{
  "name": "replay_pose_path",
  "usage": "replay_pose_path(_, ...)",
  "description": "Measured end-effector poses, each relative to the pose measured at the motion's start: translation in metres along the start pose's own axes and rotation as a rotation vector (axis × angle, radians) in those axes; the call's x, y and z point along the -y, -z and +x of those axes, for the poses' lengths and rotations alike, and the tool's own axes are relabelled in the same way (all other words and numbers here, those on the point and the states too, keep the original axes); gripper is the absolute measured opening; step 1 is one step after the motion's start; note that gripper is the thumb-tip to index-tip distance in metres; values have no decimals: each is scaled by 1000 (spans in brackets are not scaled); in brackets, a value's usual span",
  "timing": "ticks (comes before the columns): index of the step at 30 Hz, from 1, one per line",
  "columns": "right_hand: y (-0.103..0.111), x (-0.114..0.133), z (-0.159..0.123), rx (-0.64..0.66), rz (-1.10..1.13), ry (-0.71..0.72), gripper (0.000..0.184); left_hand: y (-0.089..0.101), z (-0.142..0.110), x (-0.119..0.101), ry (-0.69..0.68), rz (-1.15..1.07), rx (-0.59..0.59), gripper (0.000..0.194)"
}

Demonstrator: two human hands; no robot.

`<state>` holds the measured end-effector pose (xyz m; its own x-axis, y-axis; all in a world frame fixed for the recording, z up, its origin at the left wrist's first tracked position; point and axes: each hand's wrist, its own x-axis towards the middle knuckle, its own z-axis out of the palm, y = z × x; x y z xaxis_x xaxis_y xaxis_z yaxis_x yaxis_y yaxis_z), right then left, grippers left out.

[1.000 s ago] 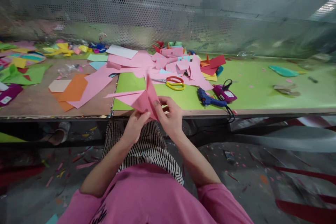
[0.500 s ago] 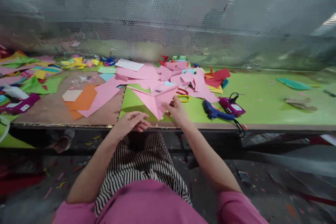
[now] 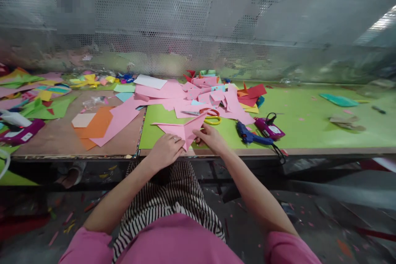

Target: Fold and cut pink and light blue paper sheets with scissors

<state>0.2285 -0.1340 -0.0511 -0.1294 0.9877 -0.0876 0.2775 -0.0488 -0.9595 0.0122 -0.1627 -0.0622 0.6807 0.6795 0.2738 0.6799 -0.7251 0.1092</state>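
Observation:
A folded piece of pink paper [image 3: 192,127], creased down its middle with two pointed wings, is held just above the table's front edge. My right hand [image 3: 210,137] pinches its right side between thumb and fingers. On its left lower side my left hand [image 3: 167,150] is closed on the paper, a ring showing on one finger; the fingertips are partly hidden. Right behind the paper lie scissors [image 3: 213,120] with red and yellow handles, their blades pointing left.
Loose pink paper [image 3: 167,90] is heaped behind. A blue glue gun [image 3: 252,135] and a purple power box [image 3: 269,128] lie on the right. Orange paper [image 3: 100,126] rests on the left. A perforated metal panel [image 3: 173,20] stands along the table's back.
My left hand has moved from beside the paper onto its left side and closed there. The paper has come down and tilted flatter, with my right hand still on it.

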Motion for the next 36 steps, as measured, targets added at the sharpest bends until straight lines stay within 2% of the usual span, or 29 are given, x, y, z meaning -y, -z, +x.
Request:
replay_pose_path(6, 0, 1, 16, 71, 80, -11, 33, 5, 7, 7, 8, 14, 75, 31)
replay_pose_path(13, 5, 1, 48, 131, 37, -46, 45, 8, 22, 21, 32, 31, 153, 49)
replay_pose_path(18, 18, 2, 52, 137, -35, -39, 44, 3, 41, 21, 48, 24, 177, 37)
replay_pose_path(21, 24, -1, 46, 137, -176, -43, 38, 0, 48, 20, 47, 15, 162, 32)
replay_pose_path(23, 29, -3, 39, 68, -386, 39, 32, -1, 49, 20, 45, 5, 144, 31)
replay_pose_path(27, 31, -2, 21, -116, -793, 386, 34, -6, 47, 21, 46, -20, 124, 36)
replay_pose_path(32, 19, 1, 18, -81, -824, 714, 25, -18, 47, 27, 29, -61, 84, 36)
replay_pose_path(36, 13, 3, 29, -35, -822, 861, 18, -26, 49, 32, 22, -81, 86, 43)
